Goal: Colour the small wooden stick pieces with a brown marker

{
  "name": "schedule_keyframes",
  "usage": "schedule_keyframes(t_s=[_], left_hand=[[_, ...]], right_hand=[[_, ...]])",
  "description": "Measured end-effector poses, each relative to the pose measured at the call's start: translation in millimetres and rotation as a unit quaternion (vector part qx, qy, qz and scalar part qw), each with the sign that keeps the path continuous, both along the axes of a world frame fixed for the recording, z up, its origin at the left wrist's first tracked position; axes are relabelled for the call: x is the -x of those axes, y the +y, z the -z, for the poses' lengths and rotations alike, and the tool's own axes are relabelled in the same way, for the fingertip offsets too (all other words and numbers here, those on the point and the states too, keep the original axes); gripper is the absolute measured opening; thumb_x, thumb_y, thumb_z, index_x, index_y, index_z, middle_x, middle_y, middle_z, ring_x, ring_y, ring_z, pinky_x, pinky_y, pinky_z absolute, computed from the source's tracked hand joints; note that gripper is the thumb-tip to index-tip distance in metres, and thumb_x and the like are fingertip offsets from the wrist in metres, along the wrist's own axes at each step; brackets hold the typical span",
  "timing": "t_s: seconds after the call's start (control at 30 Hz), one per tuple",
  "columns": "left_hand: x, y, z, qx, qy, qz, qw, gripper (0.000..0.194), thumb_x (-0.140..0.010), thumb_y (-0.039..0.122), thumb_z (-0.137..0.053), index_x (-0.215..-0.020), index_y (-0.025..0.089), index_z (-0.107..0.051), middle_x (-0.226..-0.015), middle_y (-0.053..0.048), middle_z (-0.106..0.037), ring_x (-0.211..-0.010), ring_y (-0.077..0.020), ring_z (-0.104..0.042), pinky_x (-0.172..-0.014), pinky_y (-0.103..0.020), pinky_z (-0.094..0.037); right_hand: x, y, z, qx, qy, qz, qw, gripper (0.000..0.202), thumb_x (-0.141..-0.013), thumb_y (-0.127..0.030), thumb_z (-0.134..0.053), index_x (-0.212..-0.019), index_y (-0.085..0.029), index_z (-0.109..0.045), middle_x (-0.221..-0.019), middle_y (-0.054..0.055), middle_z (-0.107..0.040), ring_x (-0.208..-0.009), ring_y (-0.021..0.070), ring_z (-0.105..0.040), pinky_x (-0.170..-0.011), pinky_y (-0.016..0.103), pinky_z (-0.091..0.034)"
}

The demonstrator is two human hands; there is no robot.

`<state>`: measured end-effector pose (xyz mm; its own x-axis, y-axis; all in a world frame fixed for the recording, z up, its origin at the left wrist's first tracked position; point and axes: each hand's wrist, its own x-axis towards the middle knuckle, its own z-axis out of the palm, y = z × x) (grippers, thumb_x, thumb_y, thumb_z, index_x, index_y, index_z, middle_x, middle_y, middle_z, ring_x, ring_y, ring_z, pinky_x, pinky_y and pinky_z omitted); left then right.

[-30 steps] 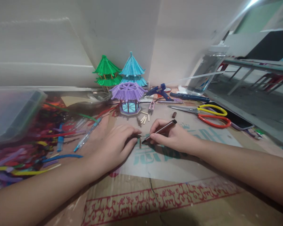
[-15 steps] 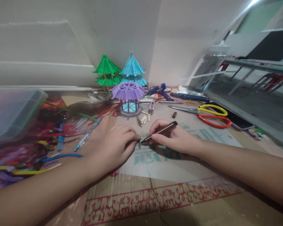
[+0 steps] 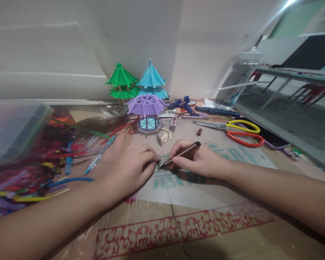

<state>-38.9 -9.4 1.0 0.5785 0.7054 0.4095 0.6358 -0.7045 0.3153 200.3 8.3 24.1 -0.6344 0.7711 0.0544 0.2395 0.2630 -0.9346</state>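
My right hand (image 3: pixel 188 159) is closed round a dark brown marker (image 3: pixel 182 153), its tip pointing down-left at a small brown stick (image 3: pixel 159 166). The fingertips of my left hand (image 3: pixel 138 164) pinch the upper end of that stick against the sheet. Beyond my hands lie several pale short sticks (image 3: pixel 165 136) and a few brown ones (image 3: pixel 159 140). The marker's brown cap (image 3: pixel 199 131) rests farther right. Behind them stands a small pavilion with a purple roof (image 3: pixel 146 105), in front of a blue-roofed one (image 3: pixel 151 77) and a green-roofed one (image 3: pixel 121 79).
Scissors (image 3: pixel 241 133) lie at the right beside a phone (image 3: pixel 273 137). A blue glue gun (image 3: pixel 184 104), small snips (image 3: pixel 173 123) and a clear bottle (image 3: pixel 233 83) are at the back. Colourful pipe cleaners (image 3: pixel 18 177) and a translucent box (image 3: pixel 16 130) fill the left.
The marker's tip has moved slightly down and left, toward the lower end of the small stick, with my right hand. My left hand has stayed almost in place. The view has shifted a little.
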Motion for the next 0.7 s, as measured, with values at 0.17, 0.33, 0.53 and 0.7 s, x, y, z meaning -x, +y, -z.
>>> schedule_keyframes(t_s=[0.17, 0.33, 0.53, 0.7], left_hand=[[-0.3, 0.7, 0.8, 0.004, 0.001, -0.002, 1.000, 0.015, -0.095, 0.016, -0.055, -0.096, 0.019, -0.070, -0.096, -0.005, -0.070, -0.093, -0.0221, -0.064, -0.084, -0.039, -0.052], [-0.2, 0.4, -0.5, 0.004, 0.003, 0.001, 1.000, 0.015, -0.094, 0.016, -0.055, -0.096, 0.018, -0.070, -0.096, -0.006, -0.069, -0.093, -0.0220, -0.064, -0.084, -0.039, -0.051], [-1.0, -3.3, -3.9, 0.020, 0.011, -0.010, 1.000, 0.013, -0.094, 0.021, -0.056, -0.099, 0.018, -0.068, -0.099, -0.006, -0.070, -0.096, -0.0238, -0.064, -0.087, -0.042, -0.051], [-2.4, -5.7, -4.6, 0.031, -0.006, -0.028, 0.999, 0.028, -0.087, 0.024, -0.061, -0.115, 0.018, -0.063, -0.111, -0.009, -0.070, -0.107, -0.0278, -0.064, -0.092, -0.045, -0.051]], right_hand=[[0.2, 0.1, 0.3, -0.007, 0.003, 0.006, 1.000, 0.011, -0.091, -0.028, -0.065, -0.094, -0.019, -0.059, -0.082, 0.004, -0.075, -0.079, 0.0164, -0.073, -0.074, 0.030, -0.057], [-0.3, 0.4, 0.1, 0.001, 0.006, -0.006, 1.000, 0.012, -0.090, -0.028, -0.066, -0.093, -0.019, -0.060, -0.083, 0.004, -0.075, -0.078, 0.0162, -0.072, -0.070, 0.029, -0.056], [0.0, -0.3, -0.6, -0.008, 0.007, 0.017, 1.000, 0.011, -0.090, -0.028, -0.065, -0.092, -0.018, -0.059, -0.080, 0.005, -0.074, -0.077, 0.0170, -0.071, -0.073, 0.031, -0.056], [-0.3, 2.4, 2.1, -0.037, 0.024, 0.043, 0.998, 0.010, -0.090, -0.027, -0.064, -0.092, -0.018, -0.060, -0.078, 0.002, -0.069, -0.074, 0.0151, -0.068, -0.070, 0.029, -0.055]])
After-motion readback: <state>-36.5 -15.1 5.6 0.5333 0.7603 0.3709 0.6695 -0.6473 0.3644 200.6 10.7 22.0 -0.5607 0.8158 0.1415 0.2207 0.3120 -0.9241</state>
